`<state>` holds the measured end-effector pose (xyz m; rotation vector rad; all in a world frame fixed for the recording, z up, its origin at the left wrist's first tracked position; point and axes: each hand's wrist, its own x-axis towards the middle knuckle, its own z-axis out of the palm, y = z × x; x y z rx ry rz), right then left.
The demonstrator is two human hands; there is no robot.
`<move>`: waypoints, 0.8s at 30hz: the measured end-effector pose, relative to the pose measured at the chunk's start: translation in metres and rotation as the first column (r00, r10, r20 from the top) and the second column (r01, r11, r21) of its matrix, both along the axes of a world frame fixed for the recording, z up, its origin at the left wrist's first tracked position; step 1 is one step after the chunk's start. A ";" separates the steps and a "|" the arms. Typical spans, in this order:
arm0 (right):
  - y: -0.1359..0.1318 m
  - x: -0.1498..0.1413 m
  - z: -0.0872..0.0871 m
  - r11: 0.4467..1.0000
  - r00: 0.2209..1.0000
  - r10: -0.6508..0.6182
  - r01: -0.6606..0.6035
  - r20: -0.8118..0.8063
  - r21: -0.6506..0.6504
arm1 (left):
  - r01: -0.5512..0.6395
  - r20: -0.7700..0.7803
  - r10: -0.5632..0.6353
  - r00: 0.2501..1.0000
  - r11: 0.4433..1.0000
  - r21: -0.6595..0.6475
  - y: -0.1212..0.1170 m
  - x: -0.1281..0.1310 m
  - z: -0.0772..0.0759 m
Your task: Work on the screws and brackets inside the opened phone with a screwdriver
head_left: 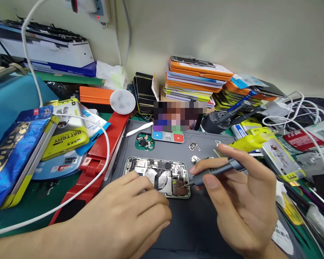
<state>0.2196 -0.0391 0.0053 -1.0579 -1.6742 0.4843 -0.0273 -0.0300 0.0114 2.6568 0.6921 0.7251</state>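
An opened smartphone (pixel 162 176) lies on the grey work mat, its circuit boards and round silver coil area exposed. My left hand (pixel 129 212) rests over the phone's lower left part with curled fingers close together, holding it at the near edge; its fingertips are hidden. Between the thumb and fingers of my right hand (pixel 240 194) is a dark grey precision screwdriver (pixel 221 169). The driver's thin tip reaches the right end of the phone, near the brown part (pixel 179 187). Small metal phone parts (pixel 194 145) sit on the mat just beyond.
Beyond the phone stand a propped screen device (pixel 167 136) and a green pad (pixel 145 141) with tiny parts. A red clamp-like tool (pixel 97 158) and battery packets (pixel 67 144) crowd the left. At right are a screwdriver holder (pixel 216 123), a yellow syringe (pixel 250 141) and white cables (pixel 299 113).
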 end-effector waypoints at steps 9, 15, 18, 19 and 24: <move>0.004 0.006 -0.007 0.999 0.984 0.016 -0.025 0.178 0.047 | 0.051 -0.111 -0.037 0.993 0.991 0.127 0.000 -0.001 0.000; 0.002 0.007 -0.009 0.995 0.964 0.057 -0.076 0.259 0.065 | 0.081 -0.189 -0.050 0.981 0.984 0.161 -0.001 -0.001 -0.005; 0.003 0.007 -0.010 0.994 0.963 0.058 -0.080 0.263 0.072 | 0.071 -0.203 -0.041 0.978 0.987 0.145 -0.001 0.000 -0.004; 0.003 0.007 -0.010 0.995 0.963 0.056 -0.077 0.264 0.070 | 0.066 -0.205 -0.035 0.978 0.987 0.146 -0.002 0.000 -0.003; 0.003 0.007 -0.008 0.994 0.959 0.055 -0.079 0.278 0.078 | 0.065 -0.202 -0.032 0.979 0.985 0.159 -0.005 -0.001 -0.002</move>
